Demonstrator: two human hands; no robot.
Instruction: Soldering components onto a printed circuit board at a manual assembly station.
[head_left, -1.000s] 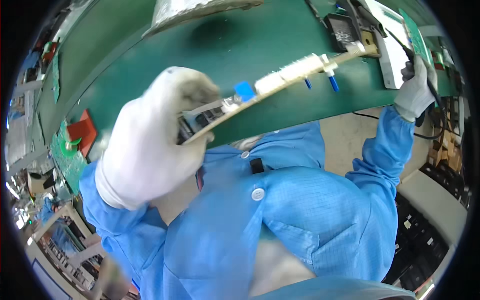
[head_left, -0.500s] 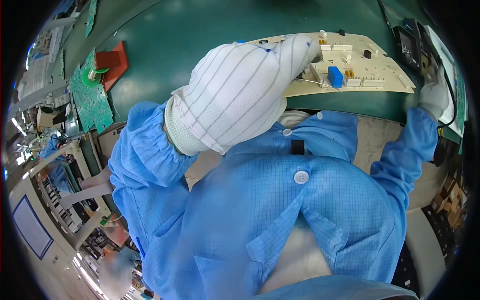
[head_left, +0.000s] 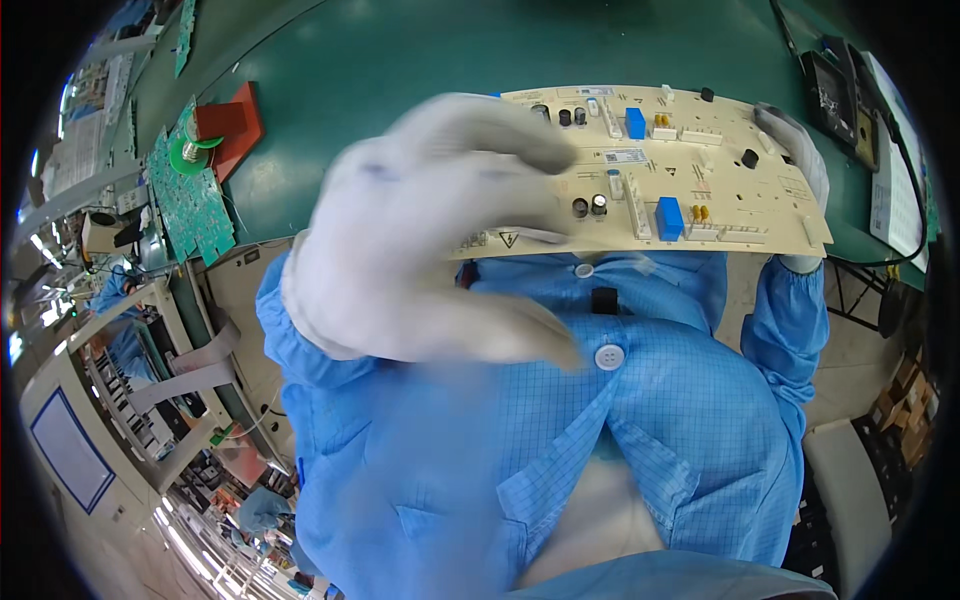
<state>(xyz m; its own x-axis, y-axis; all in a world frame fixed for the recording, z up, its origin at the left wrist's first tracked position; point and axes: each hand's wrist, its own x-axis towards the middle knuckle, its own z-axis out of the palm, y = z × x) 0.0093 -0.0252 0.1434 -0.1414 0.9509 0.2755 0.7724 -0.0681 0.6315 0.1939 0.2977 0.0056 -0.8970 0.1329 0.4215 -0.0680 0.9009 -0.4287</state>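
A long cream circuit board point(head_left: 740, 170) stretches across in front of me, its near edge over the bench edge, close to my blue smock. It carries blue blocks, white connectors and small black capacitors. My right hand point(head_left: 795, 150), in a white glove, grips the board's right end, fingers over the top and the rest of the hand hidden beneath. My left hand point(head_left: 430, 230), gloved too and smeared by motion, hovers before the board's left part with thumb and fingers spread. Nothing shows in it, and it covers that end of the board.
On the green bench point(head_left: 380, 60), a green solder spool point(head_left: 188, 155) on a red stand point(head_left: 238, 125) sits at the left, beside green circuit boards point(head_left: 185, 210). A black open box point(head_left: 830, 90) and a white sheet point(head_left: 895, 190) with a black cable lie at the right.
My right hand has moved from beside the black box to the board's right end. The board has shifted toward me. My left hand has drawn back left from the board, its fingers spreading.
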